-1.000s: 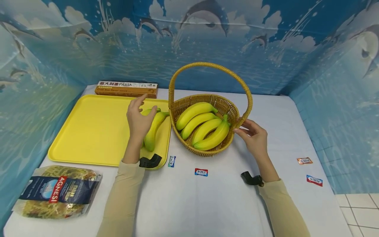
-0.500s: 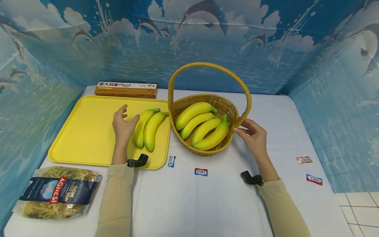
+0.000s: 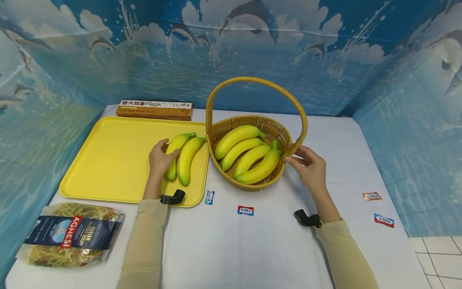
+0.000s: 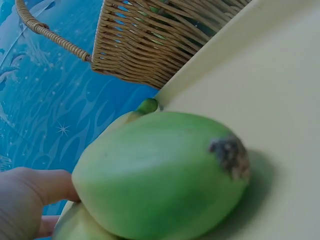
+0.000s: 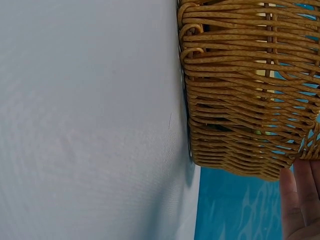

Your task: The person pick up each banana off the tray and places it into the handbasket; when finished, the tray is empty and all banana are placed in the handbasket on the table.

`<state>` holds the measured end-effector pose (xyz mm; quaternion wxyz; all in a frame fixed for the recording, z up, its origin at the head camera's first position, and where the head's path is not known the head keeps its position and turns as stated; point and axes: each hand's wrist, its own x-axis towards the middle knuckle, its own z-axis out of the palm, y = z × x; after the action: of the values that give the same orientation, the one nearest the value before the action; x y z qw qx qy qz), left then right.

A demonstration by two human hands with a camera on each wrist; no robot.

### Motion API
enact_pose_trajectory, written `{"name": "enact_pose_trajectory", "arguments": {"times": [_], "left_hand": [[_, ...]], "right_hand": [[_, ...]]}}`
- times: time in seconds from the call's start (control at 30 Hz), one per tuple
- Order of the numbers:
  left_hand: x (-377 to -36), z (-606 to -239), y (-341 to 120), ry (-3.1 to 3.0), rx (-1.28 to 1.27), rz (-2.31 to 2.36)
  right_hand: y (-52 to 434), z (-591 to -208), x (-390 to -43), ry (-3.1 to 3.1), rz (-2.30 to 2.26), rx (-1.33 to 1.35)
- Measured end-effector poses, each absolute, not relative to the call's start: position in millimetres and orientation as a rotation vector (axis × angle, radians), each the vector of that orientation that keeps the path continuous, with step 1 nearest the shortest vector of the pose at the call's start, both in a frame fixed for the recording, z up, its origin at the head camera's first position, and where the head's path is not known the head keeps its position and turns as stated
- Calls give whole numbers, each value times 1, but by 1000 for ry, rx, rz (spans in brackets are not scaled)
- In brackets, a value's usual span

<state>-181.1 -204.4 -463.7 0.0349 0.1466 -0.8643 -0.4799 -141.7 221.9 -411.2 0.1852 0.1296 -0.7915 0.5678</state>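
Left hand (image 3: 160, 157) on the yellow tray (image 3: 108, 160), fingers curled over the near half of the two bananas (image 3: 182, 154), thumb against the outer one; in the left wrist view, fingers (image 4: 30, 192) pressed to the green end of a banana (image 4: 160, 170) lying flat on the tray surface (image 4: 280, 100). Bananas side by side, touching, at the tray's right edge, stems pointing toward the wicker basket (image 3: 278, 128) just beside them.

Right hand (image 3: 309, 168) at the basket's right side, fingers relaxed and slightly spread, fingertips touching the rim where the handle joins; in the right wrist view, fingers (image 5: 300, 200) straight, beside the woven wall (image 5: 240, 100). Basket upright on the white tablecloth (image 3: 234, 249), arched handle up, four bananas in the basket (image 3: 249, 156) lying parallel.

Farther out: a flat pasta box (image 3: 155, 109) behind the tray against the blue dolphin backdrop (image 3: 231, 48); a bag of Agnesi pasta (image 3: 68, 235) at the near left corner; small wrapped candies on the cloth, one (image 3: 209, 197) just by the tray's corner, one (image 3: 245, 210) in front of the basket, two more (image 3: 371, 196) (image 3: 383, 220) well apart at the right.
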Motion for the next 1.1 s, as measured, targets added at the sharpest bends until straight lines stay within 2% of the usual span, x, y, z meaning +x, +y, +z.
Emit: {"name": "enact_pose_trajectory", "arguments": {"times": [0.43, 0.53, 0.67, 0.9, 1.1], "left_hand": [[-180, -465, -205, -2548, 529, -1467], [-177, -456, -205, -2529, 520, -1456], [-168, -427, -203, -2475, 483, -1430], [-139, -366, -176, -2348, 217, -1396], [-133, -348, -124, -2383, -103, -1410]], "right_hand": [[222, -412, -141, -2222, 1608, 368], [221, -411, -141, -2220, 1598, 376], [222, -414, -143, -2215, 1600, 388], [232, -433, -154, -2196, 1635, 368], [234, -437, -156, -2211, 1617, 358]]}}
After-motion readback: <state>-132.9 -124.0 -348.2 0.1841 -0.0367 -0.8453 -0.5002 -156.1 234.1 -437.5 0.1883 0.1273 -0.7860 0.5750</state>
